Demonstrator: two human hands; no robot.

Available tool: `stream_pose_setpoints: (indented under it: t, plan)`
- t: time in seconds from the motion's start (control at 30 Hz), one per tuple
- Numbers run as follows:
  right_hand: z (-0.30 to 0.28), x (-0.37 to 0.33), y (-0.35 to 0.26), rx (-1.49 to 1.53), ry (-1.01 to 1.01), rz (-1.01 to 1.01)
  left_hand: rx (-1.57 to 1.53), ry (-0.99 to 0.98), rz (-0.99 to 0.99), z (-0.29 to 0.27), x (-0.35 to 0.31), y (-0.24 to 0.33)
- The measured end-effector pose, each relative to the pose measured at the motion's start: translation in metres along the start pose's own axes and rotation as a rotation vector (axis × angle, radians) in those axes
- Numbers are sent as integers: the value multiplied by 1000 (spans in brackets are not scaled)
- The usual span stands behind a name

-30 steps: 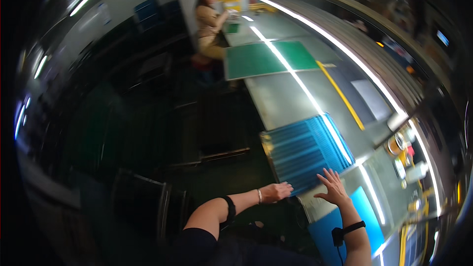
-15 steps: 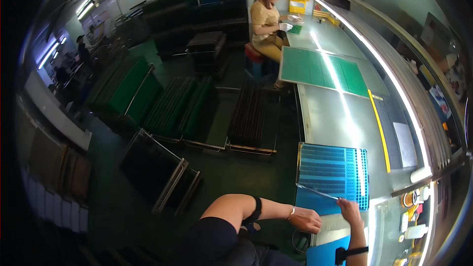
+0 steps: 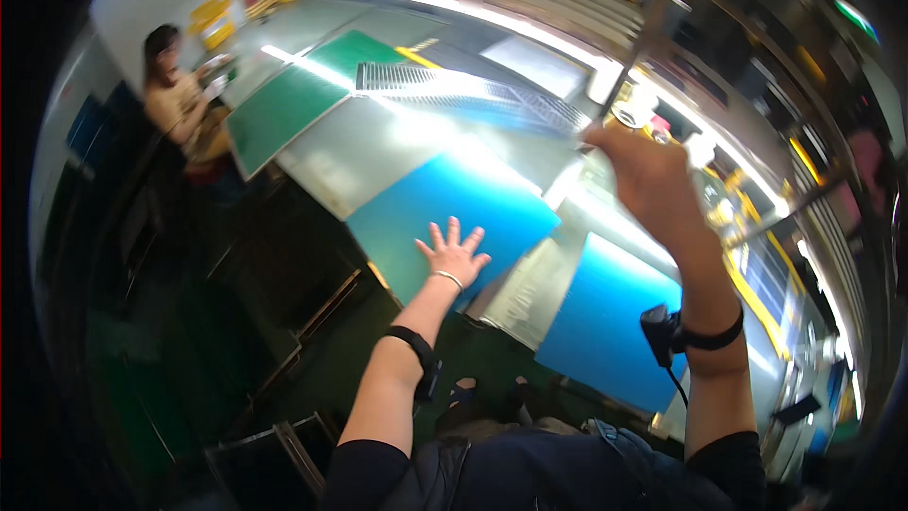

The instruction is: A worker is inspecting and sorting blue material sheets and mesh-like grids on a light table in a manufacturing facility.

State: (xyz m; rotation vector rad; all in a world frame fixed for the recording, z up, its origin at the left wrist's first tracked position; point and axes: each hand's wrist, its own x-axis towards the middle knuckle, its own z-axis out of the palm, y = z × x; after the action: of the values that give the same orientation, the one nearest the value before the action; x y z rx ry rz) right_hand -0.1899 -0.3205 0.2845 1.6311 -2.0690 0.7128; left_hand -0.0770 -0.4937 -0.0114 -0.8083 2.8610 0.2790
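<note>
A plain blue sheet (image 3: 445, 199) lies on the workbench, and my left hand (image 3: 454, 255) rests on it with its fingers spread. My right hand (image 3: 643, 170) is raised above the bench, its fingers closed at the near corner of a thin perforated sheet (image 3: 454, 85). That sheet is lifted off the blue one and slants away toward the far left; light glares on it and motion blurs part of it. To the right, a second plain blue sheet (image 3: 605, 322) lies under my right forearm.
A large green panel (image 3: 303, 99) lies farther left on the bench, where a co-worker (image 3: 180, 99) sits. A light tube (image 3: 454, 5) and a shelf run along the back. Small bottles and jars (image 3: 638, 109) stand behind my right hand. Dark racks fill the floor at left.
The perforated sheet has come up off the blue sheet with my right hand, which has risen. My left hand has moved onto the blue sheet and spread out. The view has turned right.
</note>
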Motion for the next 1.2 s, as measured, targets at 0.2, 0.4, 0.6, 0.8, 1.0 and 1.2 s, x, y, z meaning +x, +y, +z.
stream_pose_setpoints:
  t: [0.2, 0.4, 0.6, 0.8, 1.0, 1.2]
  plan:
    - [32, -216, -10, -136, -54, 157, -1357, -209, 183, 28, -3, 0]
    - [53, -363, -77, 16, -242, 410, -1657, -1274, -342, 1, -110, 54]
    - [28, -446, -113, -281, -166, 1153, -1438, -1076, -145, 31, -132, 41]
    - [-8, -498, -103, 1305, 392, 2153, -1496, -1038, -110, 34, -137, 45]
    - [-18, -482, -6, 585, 332, 1544, -1313, -666, 283, 16, -101, 110]
    - [-12, -498, 39, 498, 379, 1457, -925, -317, 593, 42, -79, 115]
